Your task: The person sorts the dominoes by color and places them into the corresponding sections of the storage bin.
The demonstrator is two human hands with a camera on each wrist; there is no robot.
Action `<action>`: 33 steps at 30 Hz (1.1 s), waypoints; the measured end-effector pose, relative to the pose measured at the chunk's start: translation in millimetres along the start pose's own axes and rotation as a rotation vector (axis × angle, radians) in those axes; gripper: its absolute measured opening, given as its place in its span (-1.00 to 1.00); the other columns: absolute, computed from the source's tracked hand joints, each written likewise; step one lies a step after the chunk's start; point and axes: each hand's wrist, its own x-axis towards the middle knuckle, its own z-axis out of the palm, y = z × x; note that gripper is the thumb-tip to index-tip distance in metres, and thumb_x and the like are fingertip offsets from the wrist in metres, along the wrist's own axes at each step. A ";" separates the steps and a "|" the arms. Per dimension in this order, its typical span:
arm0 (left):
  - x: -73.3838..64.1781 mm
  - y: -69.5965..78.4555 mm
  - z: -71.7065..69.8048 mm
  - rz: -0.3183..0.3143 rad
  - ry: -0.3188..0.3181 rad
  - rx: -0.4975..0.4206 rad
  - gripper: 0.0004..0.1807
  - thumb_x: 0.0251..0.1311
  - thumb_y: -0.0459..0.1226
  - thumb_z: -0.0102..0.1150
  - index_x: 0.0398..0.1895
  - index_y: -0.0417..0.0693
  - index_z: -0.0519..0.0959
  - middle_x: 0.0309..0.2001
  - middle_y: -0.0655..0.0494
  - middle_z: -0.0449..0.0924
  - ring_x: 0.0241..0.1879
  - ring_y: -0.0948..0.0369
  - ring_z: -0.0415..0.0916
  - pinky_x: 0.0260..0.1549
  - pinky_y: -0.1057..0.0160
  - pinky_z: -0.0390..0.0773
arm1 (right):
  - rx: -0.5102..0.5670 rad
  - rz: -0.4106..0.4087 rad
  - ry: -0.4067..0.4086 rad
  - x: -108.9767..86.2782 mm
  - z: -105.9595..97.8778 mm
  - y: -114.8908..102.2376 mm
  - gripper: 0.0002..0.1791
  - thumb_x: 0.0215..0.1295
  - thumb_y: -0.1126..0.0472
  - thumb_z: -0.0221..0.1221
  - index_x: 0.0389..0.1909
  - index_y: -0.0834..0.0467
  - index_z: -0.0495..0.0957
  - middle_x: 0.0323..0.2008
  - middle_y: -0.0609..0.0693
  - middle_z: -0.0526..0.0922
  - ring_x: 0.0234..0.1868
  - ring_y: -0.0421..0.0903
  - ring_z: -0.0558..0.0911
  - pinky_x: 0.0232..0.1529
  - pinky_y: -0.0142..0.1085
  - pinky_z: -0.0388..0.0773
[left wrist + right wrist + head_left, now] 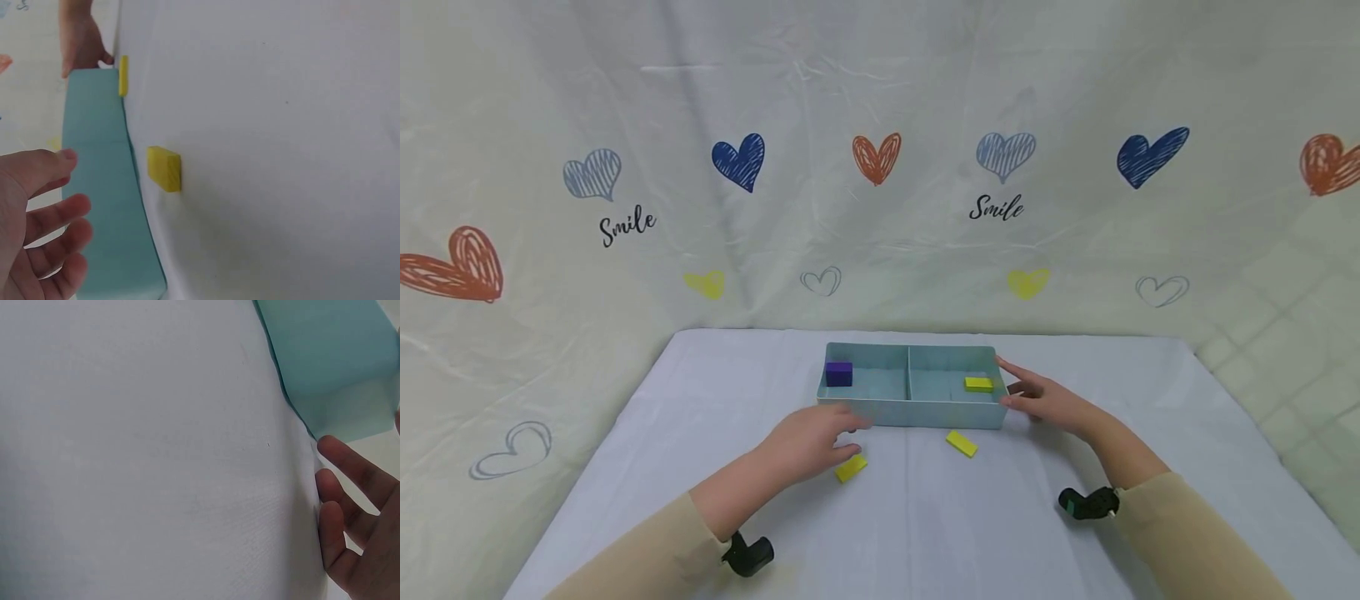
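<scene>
A pale teal box with a divider stands on the white-covered table. A dark purple block sits in its left compartment, and a yellow block lies in the right one. My left hand hovers before the front wall at the left, fingers loosely bent and holding nothing. Just by its thumb, a second yellow block lies on the cloth; the left wrist view shows that block apart from the fingers. With spread fingers, my right hand touches the box's right end.
Another yellow block lies on the table before the right compartment. Behind the table hangs a white curtain printed with hearts. A dark wrist camera sits under the left sleeve, another at the right cuff.
</scene>
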 end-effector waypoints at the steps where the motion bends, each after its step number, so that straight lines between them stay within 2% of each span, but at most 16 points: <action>1: -0.6 -1.1 1.3 -0.011 -0.015 -0.006 -0.64 0.28 -0.07 0.28 0.13 0.16 0.65 -0.01 0.24 0.63 -0.02 0.23 0.58 -0.08 0.19 0.62 | 0.001 0.000 -0.001 -0.2 -0.1 -0.3 -0.11 0.39 -0.16 0.15 0.59 -0.24 -0.12 0.36 0.36 0.28 0.22 0.21 0.44 -0.02 -0.09 0.54; 5: -2.7 -5.5 8.3 -0.026 -0.069 -0.002 -0.67 0.25 -0.08 0.30 0.08 0.19 0.69 -0.07 0.25 0.64 -0.09 0.24 0.58 -0.14 0.22 0.61 | 0.003 0.005 0.001 -0.5 -0.1 -0.3 -0.11 0.38 -0.16 0.15 0.59 -0.24 -0.12 0.36 0.36 0.28 0.22 0.21 0.44 -0.01 -0.06 0.54; 12: -6.4 -7.6 18.6 -0.025 -0.111 -0.015 -0.72 0.21 -0.14 0.33 0.00 0.18 0.73 -0.15 0.28 0.67 -0.15 0.29 0.58 -0.18 0.25 0.60 | 0.014 -0.004 -0.005 -1.8 0.3 -3.2 -0.10 0.39 -0.13 0.16 0.60 -0.21 -0.13 0.37 0.38 0.27 0.22 0.21 0.44 -0.05 -0.11 0.54; 19: -12.0 -6.9 22.0 -0.023 -0.116 -0.001 -0.70 0.15 -0.16 0.38 -0.02 0.16 0.73 -0.19 0.28 0.67 -0.19 0.30 0.58 -0.21 0.28 0.59 | 0.017 -0.010 -0.015 -3.9 0.3 -7.8 -0.10 0.41 -0.10 0.16 0.60 -0.16 -0.15 0.37 0.41 0.25 0.24 0.25 0.42 -0.05 -0.12 0.54; 27: -11.5 -8.6 27.7 -0.027 -0.141 0.014 -0.66 0.12 -0.13 0.42 0.01 0.17 0.72 -0.19 0.29 0.64 -0.23 0.33 0.55 -0.22 0.29 0.58 | 0.034 -0.008 -0.015 -1.3 1.4 -4.1 -0.09 0.39 -0.10 0.18 0.60 -0.18 -0.14 0.36 0.40 0.26 0.20 0.21 0.45 -0.11 -0.17 0.53; 33: -10.7 -7.9 28.5 -0.024 -0.138 0.032 -0.65 0.12 -0.16 0.42 0.02 0.17 0.72 -0.20 0.29 0.64 -0.25 0.33 0.53 -0.22 0.29 0.58 | 0.027 -0.016 -0.014 -1.7 0.9 -4.9 -0.09 0.40 -0.09 0.17 0.60 -0.18 -0.15 0.36 0.40 0.26 0.23 0.23 0.44 -0.07 -0.13 0.54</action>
